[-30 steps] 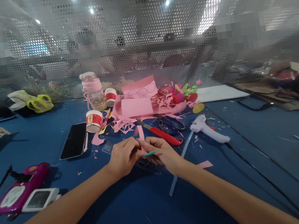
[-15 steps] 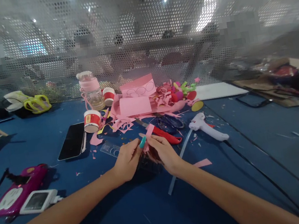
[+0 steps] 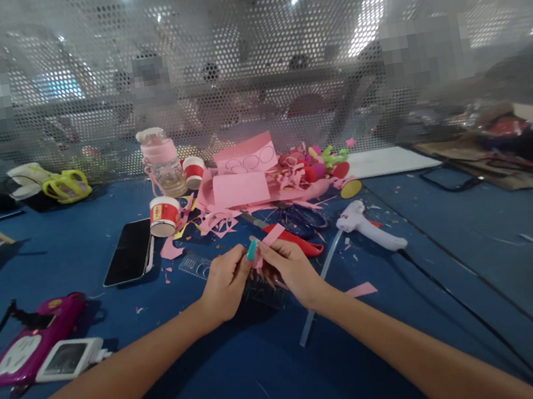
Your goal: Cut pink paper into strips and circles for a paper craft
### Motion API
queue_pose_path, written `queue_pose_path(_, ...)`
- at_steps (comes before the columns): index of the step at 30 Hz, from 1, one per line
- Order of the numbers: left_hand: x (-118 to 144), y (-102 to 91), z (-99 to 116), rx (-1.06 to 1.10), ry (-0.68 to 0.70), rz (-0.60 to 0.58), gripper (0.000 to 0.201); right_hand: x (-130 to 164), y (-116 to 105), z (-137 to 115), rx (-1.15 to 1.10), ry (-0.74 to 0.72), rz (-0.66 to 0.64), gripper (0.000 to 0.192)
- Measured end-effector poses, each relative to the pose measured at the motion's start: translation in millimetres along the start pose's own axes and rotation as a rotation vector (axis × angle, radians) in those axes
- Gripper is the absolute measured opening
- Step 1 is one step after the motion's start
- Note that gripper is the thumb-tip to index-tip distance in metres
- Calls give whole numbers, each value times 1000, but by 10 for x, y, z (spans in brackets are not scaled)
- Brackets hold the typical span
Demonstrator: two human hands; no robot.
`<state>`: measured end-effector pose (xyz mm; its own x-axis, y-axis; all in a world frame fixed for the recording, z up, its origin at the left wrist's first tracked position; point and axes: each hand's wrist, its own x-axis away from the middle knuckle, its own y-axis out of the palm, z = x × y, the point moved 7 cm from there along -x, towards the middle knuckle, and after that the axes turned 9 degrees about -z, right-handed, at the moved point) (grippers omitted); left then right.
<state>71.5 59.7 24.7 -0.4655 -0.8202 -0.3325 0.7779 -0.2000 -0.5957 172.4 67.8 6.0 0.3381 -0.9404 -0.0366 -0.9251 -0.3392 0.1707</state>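
We pinch a pink paper strip (image 3: 268, 238) between left hand (image 3: 224, 286) and right hand (image 3: 292, 271), just before the red knife (image 3: 298, 240), apparently mid-fold; next comes a careful crease.

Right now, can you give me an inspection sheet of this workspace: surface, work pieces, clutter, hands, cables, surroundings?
Surface: blue felt-like tabletop, dotted with pink paper snippets.
Work pieces: narrow pink paper strip and small teal stick, pinched between both hands.
Clutter: pile of cut pink paper, red-handled utility knife, white glue gun, black smartphone, two red-and-white paper cups, pink water bottle.
Hands: left hand and right hand close together, fingertips on the strip.
Cables: black cable trailing from the glue gun.
Surroundings: perforated metal screen behind the table.
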Motion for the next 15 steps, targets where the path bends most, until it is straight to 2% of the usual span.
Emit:
queue_pose_path(5,30,14,-17,86,-24,24,32,22,4,-45,91,-129,-11,36)
queue_pose_path(8,62,-12,-6,105,13,53,35,53,-4,-100,188,-195,1,35)
queue_pose_path(10,74,-39,47,-16,95,58,33,67,-10,-119,227,-211,9,35)
queue_pose_path(15,91,-46,253,-540,391,96,29,75,-23,-109,208,-205,37,35)
